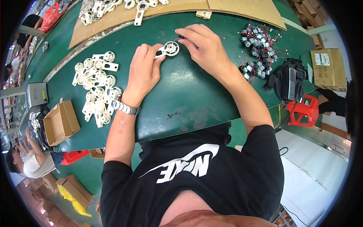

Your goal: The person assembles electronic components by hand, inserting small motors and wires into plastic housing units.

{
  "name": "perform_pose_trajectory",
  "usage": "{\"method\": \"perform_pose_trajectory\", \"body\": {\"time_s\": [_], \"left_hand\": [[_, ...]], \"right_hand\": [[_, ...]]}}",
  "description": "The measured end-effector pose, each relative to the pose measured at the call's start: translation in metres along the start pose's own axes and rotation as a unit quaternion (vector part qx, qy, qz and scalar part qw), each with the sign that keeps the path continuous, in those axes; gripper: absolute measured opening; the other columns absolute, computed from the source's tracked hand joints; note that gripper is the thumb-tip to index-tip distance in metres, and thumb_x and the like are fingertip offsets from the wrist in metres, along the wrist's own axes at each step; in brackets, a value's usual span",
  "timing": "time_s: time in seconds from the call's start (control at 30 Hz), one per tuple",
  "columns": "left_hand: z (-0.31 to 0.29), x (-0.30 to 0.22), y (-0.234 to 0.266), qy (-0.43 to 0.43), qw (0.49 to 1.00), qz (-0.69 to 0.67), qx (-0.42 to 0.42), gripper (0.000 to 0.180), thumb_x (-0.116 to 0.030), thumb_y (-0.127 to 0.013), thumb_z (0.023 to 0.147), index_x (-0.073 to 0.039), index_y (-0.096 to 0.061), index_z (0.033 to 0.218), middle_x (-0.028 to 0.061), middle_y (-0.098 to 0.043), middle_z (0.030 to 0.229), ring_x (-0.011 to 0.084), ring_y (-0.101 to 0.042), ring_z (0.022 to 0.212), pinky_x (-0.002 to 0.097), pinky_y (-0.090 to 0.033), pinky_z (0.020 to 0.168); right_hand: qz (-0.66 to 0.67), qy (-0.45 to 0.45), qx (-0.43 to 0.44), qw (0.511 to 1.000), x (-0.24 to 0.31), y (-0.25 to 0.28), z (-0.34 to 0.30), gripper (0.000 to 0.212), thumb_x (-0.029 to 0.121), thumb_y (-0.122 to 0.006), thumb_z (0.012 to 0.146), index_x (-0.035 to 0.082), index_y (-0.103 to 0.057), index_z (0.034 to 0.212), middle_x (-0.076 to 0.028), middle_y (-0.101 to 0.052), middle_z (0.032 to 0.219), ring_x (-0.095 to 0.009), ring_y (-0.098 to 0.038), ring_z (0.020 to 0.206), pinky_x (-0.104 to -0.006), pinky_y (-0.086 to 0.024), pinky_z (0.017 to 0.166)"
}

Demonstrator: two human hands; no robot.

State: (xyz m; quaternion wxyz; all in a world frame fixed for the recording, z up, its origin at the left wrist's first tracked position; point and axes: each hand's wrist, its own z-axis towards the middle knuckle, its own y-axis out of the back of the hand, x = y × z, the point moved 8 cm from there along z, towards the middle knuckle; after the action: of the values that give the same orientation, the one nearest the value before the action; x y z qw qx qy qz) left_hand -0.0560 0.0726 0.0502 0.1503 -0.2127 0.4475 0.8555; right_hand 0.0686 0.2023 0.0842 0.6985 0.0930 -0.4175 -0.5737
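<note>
Over the middle of the green table, my left hand (145, 70) is closed on the flat arm of a white plastic housing (171, 48), which has a round ringed end. From the right, my right hand (206, 47) pinches a small dark part (180, 37) at the ring's upper edge. A bit of red wire shows there, and the fingers hide most of this part. White housings (99, 77) of the same kind lie heaped to the left of my left hand. Small silver-and-black motors (261, 43) with red wires are piled beyond my right forearm.
Cardboard sheets (181, 9) with more white housings lie along the far side. An open carton (61, 123) stands at the left edge, a black bag (289, 81) at the right beside a closed carton (329, 70). A red stool (305, 110) stands off the right edge. Other people sit at left.
</note>
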Motion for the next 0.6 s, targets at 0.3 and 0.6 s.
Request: {"method": "perform_pose_trajectory", "body": {"time_s": [0.3, 0.6], "left_hand": [[0.000, -0.006, -0.002, -0.025, 0.999, -0.001, 0.030, 0.027, -0.007, -0.070, 0.098, -0.003, -0.067, 0.124, 0.0145, -0.057, 0.097, 0.0341, -0.058, 0.091, 0.0428, -0.049, 0.080], [0.000, 0.001, 0.000, 0.014, 1.000, 0.002, -0.003, 0.027, -0.008, -0.072, 0.097, -0.004, -0.068, 0.123, 0.0135, -0.058, 0.098, 0.0341, -0.057, 0.093, 0.0430, -0.049, 0.081]], "right_hand": [[-0.070, 0.024, -0.045, 0.996, 0.006, 0.004, -0.002, 0.026, 0.002, -0.080, 0.086, 0.003, -0.075, 0.112, -0.009, -0.071, 0.105, -0.031, -0.067, 0.096, -0.0414, -0.058, 0.084], [-0.011, 0.039, 0.027, 0.999, 0.018, -0.005, -0.003, 0.026, 0.001, -0.080, 0.084, 0.003, -0.074, 0.108, -0.008, -0.069, 0.102, -0.030, -0.067, 0.096, -0.0425, -0.058, 0.083]]}}
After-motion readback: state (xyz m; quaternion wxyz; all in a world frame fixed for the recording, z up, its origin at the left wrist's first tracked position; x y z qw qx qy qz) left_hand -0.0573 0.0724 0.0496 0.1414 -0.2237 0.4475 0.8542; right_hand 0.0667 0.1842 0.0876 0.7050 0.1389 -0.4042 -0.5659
